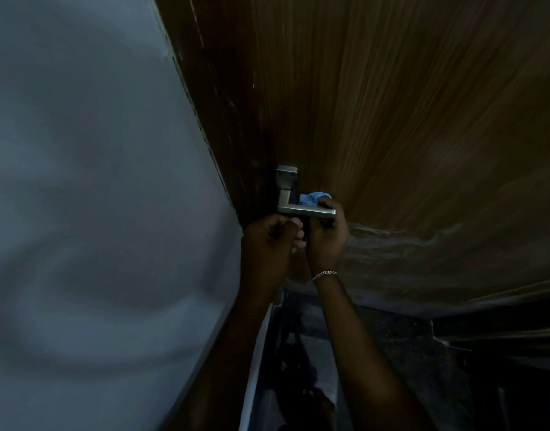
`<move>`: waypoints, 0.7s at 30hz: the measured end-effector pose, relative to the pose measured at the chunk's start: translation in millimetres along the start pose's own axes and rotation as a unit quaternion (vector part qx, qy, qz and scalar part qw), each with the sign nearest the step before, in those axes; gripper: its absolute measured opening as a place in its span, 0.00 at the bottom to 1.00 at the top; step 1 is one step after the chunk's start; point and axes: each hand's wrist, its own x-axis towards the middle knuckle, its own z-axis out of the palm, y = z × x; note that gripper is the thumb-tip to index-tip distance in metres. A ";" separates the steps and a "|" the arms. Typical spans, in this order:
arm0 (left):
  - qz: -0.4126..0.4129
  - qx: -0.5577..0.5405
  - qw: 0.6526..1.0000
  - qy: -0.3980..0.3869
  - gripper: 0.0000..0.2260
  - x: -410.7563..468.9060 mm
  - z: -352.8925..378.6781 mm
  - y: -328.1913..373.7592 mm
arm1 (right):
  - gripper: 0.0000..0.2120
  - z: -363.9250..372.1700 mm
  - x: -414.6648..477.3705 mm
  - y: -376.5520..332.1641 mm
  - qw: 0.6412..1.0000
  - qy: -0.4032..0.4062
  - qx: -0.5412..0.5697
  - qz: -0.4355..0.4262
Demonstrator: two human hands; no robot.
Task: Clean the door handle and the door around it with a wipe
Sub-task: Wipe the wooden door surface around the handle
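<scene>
Wiping behind the rigid metal door handle (305, 211) with a soft blue wipe (311, 199).
The right hand (328, 241) pinches the limp wipe, probably best kept wadded, against the door (423, 119); the left hand (267, 241) curls below the lever, around what I cannot tell.

The wooden door (392, 104) bears a metal handle (305, 211), a blue wipe (311, 199) behind it.

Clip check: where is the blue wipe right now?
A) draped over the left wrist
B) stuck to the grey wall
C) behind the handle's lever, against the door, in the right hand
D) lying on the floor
C: the wipe pokes out just above the handle, gripped by the right hand against the door.
</scene>
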 end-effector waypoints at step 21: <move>-0.023 0.004 1.000 -0.002 0.06 -5.4 2.2 -5.0 | 0.09 -36.1 20.4 -5.9 0.972 0.179 0.083 0.127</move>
